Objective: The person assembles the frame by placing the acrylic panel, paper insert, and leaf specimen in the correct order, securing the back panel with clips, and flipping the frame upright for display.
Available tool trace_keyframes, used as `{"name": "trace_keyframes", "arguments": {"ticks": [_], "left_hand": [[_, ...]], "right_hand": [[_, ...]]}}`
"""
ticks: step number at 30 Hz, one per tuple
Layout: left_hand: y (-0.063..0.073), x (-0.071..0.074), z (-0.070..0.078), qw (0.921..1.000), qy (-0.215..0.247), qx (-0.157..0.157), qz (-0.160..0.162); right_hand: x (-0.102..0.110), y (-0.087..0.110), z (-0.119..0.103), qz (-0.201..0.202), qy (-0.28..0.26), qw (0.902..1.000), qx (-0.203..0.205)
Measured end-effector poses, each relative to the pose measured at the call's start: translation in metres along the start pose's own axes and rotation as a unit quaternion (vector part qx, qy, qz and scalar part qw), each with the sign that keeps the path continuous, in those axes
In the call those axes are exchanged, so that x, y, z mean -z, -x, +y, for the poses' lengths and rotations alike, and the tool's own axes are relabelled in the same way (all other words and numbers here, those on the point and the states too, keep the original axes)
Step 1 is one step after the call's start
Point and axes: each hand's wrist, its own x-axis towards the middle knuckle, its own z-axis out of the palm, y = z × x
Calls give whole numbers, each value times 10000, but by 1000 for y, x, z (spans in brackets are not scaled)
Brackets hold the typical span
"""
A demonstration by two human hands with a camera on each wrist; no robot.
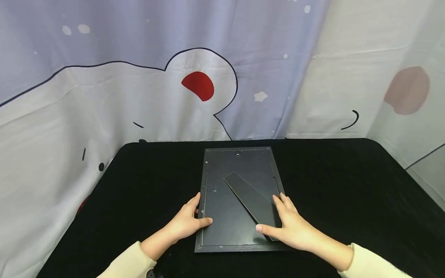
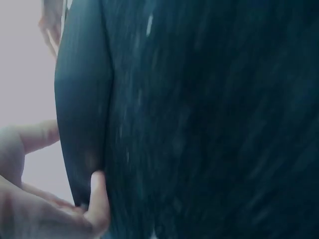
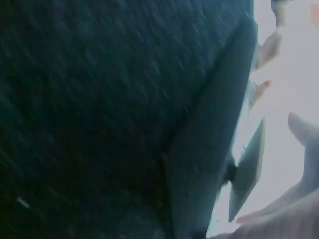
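A black picture frame [image 1: 229, 216] lies back side up on the black table, its near end toward me. Slanting across its back is a stand leg [image 1: 248, 197], which in the right wrist view shows as a thin flap [image 3: 249, 172] tilted away from the backing. My left hand [image 1: 187, 220] grips the frame's left edge, thumb on the back and fingers around the side. Over the lower right part spreads my right hand [image 1: 290, 226], its fingers extended at the right edge and its thumb stretched across the stand leg.
Black cloth covers the table [image 1: 347, 185] on both sides of the frame. Behind it hangs a curtain [image 1: 146, 96] printed in pale purple and white with a red patch. A small dark object [image 1: 153, 274] shows beside the left sleeve.
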Motion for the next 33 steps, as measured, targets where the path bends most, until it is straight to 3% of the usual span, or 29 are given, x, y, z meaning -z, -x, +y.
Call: {"name": "trace_keyframes", "arguments": {"ticks": [7, 17, 28, 33], "left_hand": [[15, -7, 4, 9999, -89, -25, 50], [13, -9, 2, 10000, -35, -78, 29], [13, -9, 5, 9998, -66, -109, 135], [12, -9, 4, 9996, -182, -149, 168]], "right_hand": [[-24, 6, -2, 257, 644, 9974, 189], [-46, 3, 1, 1016, 1394, 9846, 288], [-46, -1, -3, 1166, 1908, 9741, 341], [-45, -3, -5, 1052, 2038, 9729, 294]]}}
